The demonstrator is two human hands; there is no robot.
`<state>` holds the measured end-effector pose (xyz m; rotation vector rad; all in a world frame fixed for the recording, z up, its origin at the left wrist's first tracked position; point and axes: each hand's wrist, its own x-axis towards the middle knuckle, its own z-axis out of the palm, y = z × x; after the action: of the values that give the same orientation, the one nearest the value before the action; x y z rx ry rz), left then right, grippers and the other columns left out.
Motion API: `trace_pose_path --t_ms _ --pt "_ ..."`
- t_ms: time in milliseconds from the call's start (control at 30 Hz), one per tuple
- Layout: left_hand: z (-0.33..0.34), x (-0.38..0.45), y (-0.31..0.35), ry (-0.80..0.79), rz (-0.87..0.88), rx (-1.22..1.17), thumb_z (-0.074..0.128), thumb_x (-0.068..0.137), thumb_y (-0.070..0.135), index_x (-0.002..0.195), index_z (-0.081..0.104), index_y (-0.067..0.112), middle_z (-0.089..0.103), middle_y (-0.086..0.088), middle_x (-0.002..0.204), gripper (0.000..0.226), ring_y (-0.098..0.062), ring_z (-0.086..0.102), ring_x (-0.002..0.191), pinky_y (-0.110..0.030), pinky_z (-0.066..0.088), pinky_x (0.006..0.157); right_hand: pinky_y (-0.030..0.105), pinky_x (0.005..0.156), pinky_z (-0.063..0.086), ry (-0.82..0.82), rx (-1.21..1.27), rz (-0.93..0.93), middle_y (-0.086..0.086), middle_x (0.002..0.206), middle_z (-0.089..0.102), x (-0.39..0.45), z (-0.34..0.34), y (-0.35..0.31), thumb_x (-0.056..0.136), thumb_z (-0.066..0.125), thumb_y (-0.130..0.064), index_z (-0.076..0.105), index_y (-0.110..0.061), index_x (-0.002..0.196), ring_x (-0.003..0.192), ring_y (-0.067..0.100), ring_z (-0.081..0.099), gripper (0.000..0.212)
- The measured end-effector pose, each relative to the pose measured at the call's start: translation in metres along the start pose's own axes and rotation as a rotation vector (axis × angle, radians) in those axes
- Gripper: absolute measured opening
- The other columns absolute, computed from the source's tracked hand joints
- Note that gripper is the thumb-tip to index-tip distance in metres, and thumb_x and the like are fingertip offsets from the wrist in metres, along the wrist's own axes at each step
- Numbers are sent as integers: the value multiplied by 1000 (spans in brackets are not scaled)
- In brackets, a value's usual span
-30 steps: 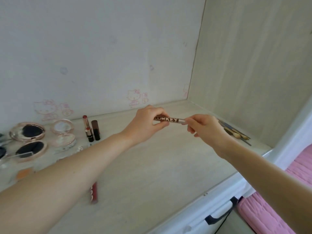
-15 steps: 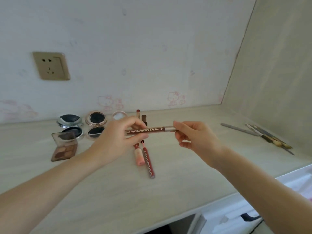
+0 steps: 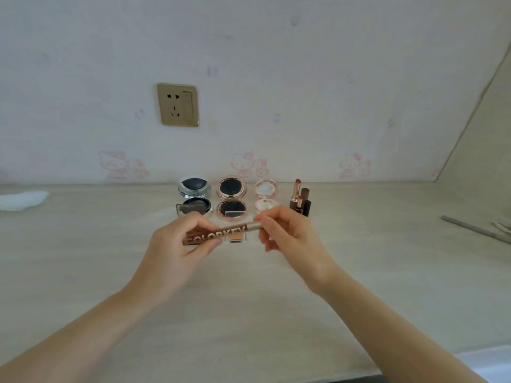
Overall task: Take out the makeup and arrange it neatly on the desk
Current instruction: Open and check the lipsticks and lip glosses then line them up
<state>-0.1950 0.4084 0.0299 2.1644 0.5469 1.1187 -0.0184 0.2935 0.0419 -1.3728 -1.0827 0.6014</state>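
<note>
Hands held one item above the desk [image 3: 249,313]: I saw left hand [image 3: 177,244] and right hand [image 3: 287,236] each pinching the brown COLORKEY tube [image 3: 221,234], nearer me than the compacts [image 3: 231,197].

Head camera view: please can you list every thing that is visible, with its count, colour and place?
COLORKEY pen: 1, brown with silver end, held above the desk by both hands
open compacts: 3, silver or rose-gold rims, by the wall
lipsticks: a few, dark brown, upright, right of the compacts
grey pencil: 1, far right on the desk
white cloth: 1, far left
wall socket: 1, gold, on the wall
desk: 1, pale wood
left hand: fingers grip the pen's brown body
right hand: fingers pinch the silver end
</note>
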Motion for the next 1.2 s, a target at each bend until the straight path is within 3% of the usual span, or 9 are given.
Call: trace_pose_path --t_ms 100,233,467,600,700,833,933,1033,1200 --pt "-7 -6 -14 31 1 32 79 74 12 83 68 28 69 16 89 22 0 64 82 -6 43 75 26 63 48 -4 -13 -57 -5 68 63 0 12 13 97 51 -15 67 -18 94 67 10 57 16" --pt "-10 -13 -25 -54 124 176 73 78 35 92 64 34 64 15 91 17 2 61 81 -8 43 74 19 58 44 9 -151 -153 -7 62 62 -2 15 25 93 52 -30 65 -29 85 56 6 54 15" --pt "-14 -10 -23 -55 264 337 57 85 42 95 72 18 55 20 82 30 5 48 78 -16 40 71 25 56 47 53 -256 -306 -9 68 65 -9 15 25 89 47 -45 63 -34 88 61 11 59 19" --pt "-17 -10 -16 -100 144 250 63 81 43 91 72 31 60 14 83 18 -1 56 80 -19 42 71 31 55 48 101 -309 -381 -13 69 63 -12 14 23 92 44 -42 60 -39 89 60 13 57 17" --pt "-20 -6 -14 -304 2 195 59 85 52 83 70 39 64 14 84 17 -4 57 85 -14 39 71 16 65 47 97 -302 -412 -11 77 63 -13 13 21 93 45 -37 60 -45 93 71 12 62 17" --pt "-27 -1 -9 -536 -175 -50 52 85 48 81 73 37 72 12 83 24 -8 60 83 -23 41 74 21 70 47 33 -258 -451 -12 86 63 -16 12 20 97 44 -30 59 -39 99 78 14 61 18" --pt "-30 1 -8 -453 -146 -10 60 89 35 78 72 34 70 12 79 16 -6 58 79 -20 39 70 38 69 48 -54 -142 -351 -4 89 61 -17 11 21 94 44 -23 55 -33 107 78 19 56 20" --pt "-27 -1 -3 -286 -47 149 70 84 22 81 72 33 64 15 75 11 0 57 78 -7 36 68 33 68 50 -126 -98 -224 3 91 67 -17 11 22 93 41 -35 53 -31 116 81 20 61 26" --pt "-26 -3 -1 -166 111 314 69 84 30 94 73 26 62 17 81 12 -2 56 83 -21 41 75 29 64 48 -82 -260 -108 -1 64 65 -12 12 24 90 32 -62 66 -24 82 59 10 55 51"
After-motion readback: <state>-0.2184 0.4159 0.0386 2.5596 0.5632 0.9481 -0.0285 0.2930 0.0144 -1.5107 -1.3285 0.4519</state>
